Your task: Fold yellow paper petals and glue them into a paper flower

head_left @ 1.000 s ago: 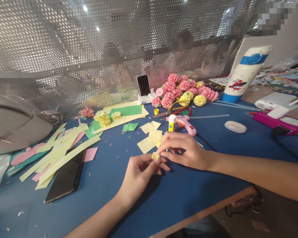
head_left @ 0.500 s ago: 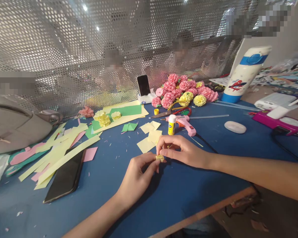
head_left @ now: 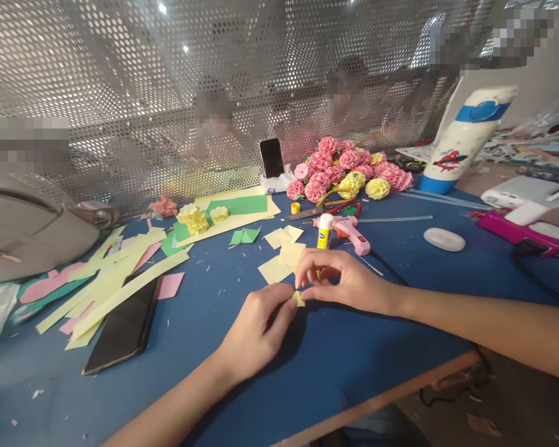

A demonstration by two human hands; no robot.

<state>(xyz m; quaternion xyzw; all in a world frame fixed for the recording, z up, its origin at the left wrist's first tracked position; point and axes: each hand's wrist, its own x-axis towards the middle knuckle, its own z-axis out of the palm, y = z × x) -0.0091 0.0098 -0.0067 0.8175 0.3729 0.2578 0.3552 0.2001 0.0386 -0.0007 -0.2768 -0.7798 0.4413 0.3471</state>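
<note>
A small folded piece of yellow paper (head_left: 299, 299) is pinched between the thumb and fingers of my left hand (head_left: 263, 320). My right hand (head_left: 340, 280) meets it from the other side, thumb and fingertips closed at the paper's edge. Just beyond my fingers lie several yellow paper squares (head_left: 276, 269), partly covered by my right hand. A glue stick (head_left: 325, 233) stands uncapped behind that hand, its yellow cap (head_left: 295, 208) farther back. A pink glue gun (head_left: 354, 237) and scissors (head_left: 307, 212) rest close by.
Pink and yellow paper flowers (head_left: 323, 161) are heaped at the back, near a propped phone (head_left: 271, 158). Left are paper strips (head_left: 125, 298), a black phone (head_left: 121, 338) and a bag (head_left: 28, 230). A bottle (head_left: 466, 139), white mouse-like object (head_left: 444, 239) and magenta power strip (head_left: 503, 228) stand right.
My right fingers have shifted slightly on the yellow paper, which now shows a smaller, more pointed shape. My left hand keeps its pinch. The view has moved slightly.
</note>
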